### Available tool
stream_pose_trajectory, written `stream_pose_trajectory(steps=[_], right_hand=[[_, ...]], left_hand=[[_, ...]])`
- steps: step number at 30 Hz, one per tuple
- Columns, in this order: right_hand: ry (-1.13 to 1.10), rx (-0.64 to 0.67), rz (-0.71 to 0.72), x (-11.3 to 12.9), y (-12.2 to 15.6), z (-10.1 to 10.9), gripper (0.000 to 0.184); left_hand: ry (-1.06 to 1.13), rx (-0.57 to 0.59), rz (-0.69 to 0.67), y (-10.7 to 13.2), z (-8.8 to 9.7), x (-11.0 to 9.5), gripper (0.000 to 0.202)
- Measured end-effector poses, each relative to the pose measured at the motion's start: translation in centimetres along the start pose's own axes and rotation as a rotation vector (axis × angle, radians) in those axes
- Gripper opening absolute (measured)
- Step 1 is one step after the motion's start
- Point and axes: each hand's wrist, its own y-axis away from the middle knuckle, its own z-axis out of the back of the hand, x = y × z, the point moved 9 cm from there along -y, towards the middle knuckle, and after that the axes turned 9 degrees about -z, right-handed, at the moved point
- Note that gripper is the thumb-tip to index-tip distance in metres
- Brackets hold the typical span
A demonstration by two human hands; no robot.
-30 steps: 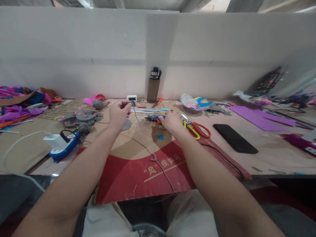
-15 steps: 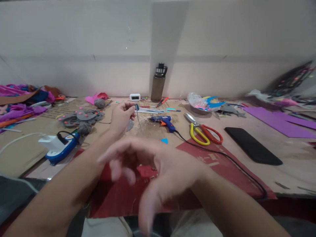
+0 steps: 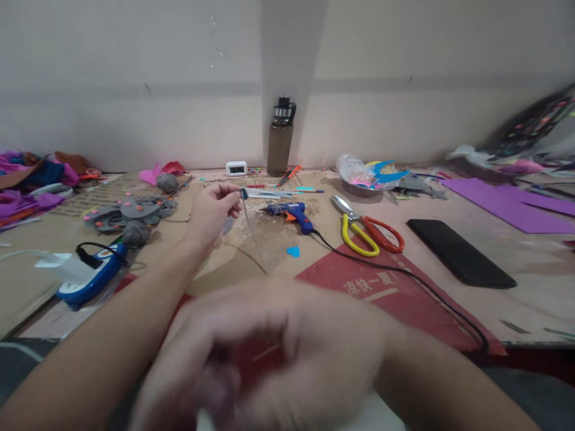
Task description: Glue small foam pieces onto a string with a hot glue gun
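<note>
My left hand (image 3: 213,212) is closed in a pinch on a small dark blue-grey piece (image 3: 244,193). From that piece a thin grey strand (image 3: 254,236) dangles over the cardboard. My right hand (image 3: 287,341) is close to the camera, its fingers curved and smeared by motion; whether anything lies between them is unclear. Just beyond my hands lies a blue glue gun (image 3: 294,214) with its nozzle to the left. A small blue heart-shaped piece (image 3: 293,252) rests nearer to me. Scissors (image 3: 359,230) with one yellow and one red handle lie right of the glue gun.
A dark bottle (image 3: 280,143) and a small white clock (image 3: 236,168) stand by the wall. On the right lies a black phone (image 3: 460,251). A bowl (image 3: 368,187) holds scraps. At left sit a blue power strip (image 3: 92,284) and grey felt pieces (image 3: 130,212).
My right hand has come lower and closer to the camera, its fingers more curled. My left hand still pinches the small piece. The view has shifted slightly.
</note>
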Motion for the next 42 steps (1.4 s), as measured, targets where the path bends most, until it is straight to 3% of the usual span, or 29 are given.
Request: stream_pose_trajectory(steps=[2,5,7,10,13,18,22,26,36,42], right_hand=[[0.067,-0.318,0.106,0.9,-0.2,3.7,0.021],[0.196,-0.825,0.151,-0.3,0.8,9.6,0.024],[0.305,-1.019,0.161,-1.3,1.2,12.0,0.026],[0.333,-1.169,0.095,-3.0,1.3,14.6,0.022],[0.198,-1.176,0.062,-4.7,0.7,16.1,0.032],[-0.038,-1.020,0.077,-6.2,-0.9,16.5,0.038],[0.106,-1.067,0.061,-5.6,-0.3,17.0,0.023],[0.327,-1.141,0.071,-4.6,0.5,17.5,0.009],[0.408,-1.175,0.090,-4.5,0.9,18.1,0.014],[0.427,-1.176,0.091,-4.4,1.0,18.2,0.014]], left_hand=[[-0.028,0.000,0.004,0.0,0.1,0.0,0.005],[-0.009,-0.023,-0.028,0.1,0.1,-0.2,0.006],[-0.007,-0.007,-0.066,0.3,-0.2,-0.7,0.005],[-0.131,0.029,-0.128,0.8,-0.7,-1.8,0.004],[-0.289,-0.004,-0.253,1.3,-0.5,-3.7,0.004],[-0.401,-0.010,-0.332,1.6,-0.6,-4.9,0.005],[-0.289,-0.005,-0.249,1.5,-0.6,-3.6,0.003],[-0.114,0.085,-0.135,1.5,-1.7,-2.1,0.006],[0.111,0.229,0.005,1.9,-3.6,-1.1,0.016],[0.155,0.266,-0.016,2.1,-3.9,-1.6,0.021]])
